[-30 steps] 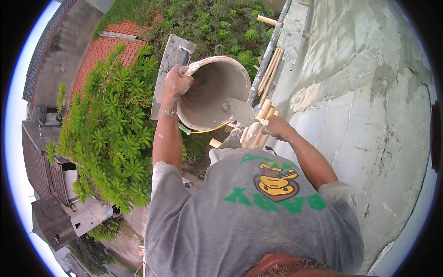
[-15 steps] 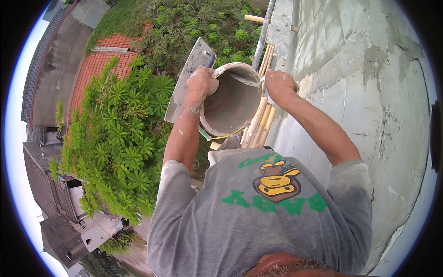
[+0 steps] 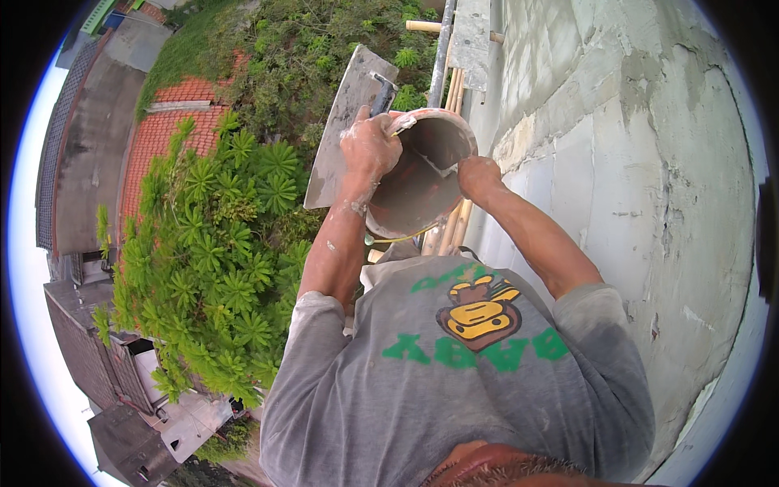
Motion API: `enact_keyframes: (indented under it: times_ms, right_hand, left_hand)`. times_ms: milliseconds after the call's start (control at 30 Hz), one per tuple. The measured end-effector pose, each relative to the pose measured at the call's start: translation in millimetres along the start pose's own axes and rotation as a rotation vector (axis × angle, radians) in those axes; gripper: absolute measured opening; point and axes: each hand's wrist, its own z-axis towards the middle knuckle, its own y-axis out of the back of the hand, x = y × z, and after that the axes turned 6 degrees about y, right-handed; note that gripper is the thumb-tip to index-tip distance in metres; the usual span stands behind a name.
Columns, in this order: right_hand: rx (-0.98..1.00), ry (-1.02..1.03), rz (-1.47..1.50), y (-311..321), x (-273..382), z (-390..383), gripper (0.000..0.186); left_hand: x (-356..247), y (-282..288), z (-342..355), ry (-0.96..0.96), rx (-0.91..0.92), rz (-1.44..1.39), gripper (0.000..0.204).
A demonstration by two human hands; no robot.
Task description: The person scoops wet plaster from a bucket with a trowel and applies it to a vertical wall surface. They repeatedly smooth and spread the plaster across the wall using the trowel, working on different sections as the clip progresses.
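Observation:
My left hand (image 3: 371, 148) is closed at the left rim of a mortar-stained bucket (image 3: 418, 199), which is tilted with its mouth toward me. Against the same hand stands a wide, flat plastering trowel (image 3: 341, 122), grey with mortar; its dark handle (image 3: 384, 99) runs down into the fingers. My right hand (image 3: 480, 178) is a fist at the bucket's right rim. From it a small trowel's blade (image 3: 438, 162) reaches into the bucket, its handle hidden in the fist. Grey mortar coats the bucket's inner wall.
To the right rises a partly plastered wall (image 3: 600, 187). Bamboo poles (image 3: 445, 231), a metal pipe (image 3: 442, 57) and a plank (image 3: 471, 40) run beside it. Leafy trees (image 3: 211, 268) and tiled roofs (image 3: 170, 142) lie below on the left.
The bucket and left hand have shifted slightly right, the plastering trowel with them. My right hand has come in closer to the bucket, and the small trowel's blade sits deeper inside.

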Motion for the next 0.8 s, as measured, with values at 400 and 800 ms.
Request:
enact_keyframes:
  times_ms: [400,800]
  right_hand:
    - [0.290,0.045,0.347,19,5,-34,0.031]
    - [0.431,0.061,1.123,17,11,-55,0.013]
  left_hand:
    - [-14,25,-4,-0.247,-0.027,-0.191,0.024]
    - [-42,36,-4,-0.112,-0.006,-0.330,0.022]
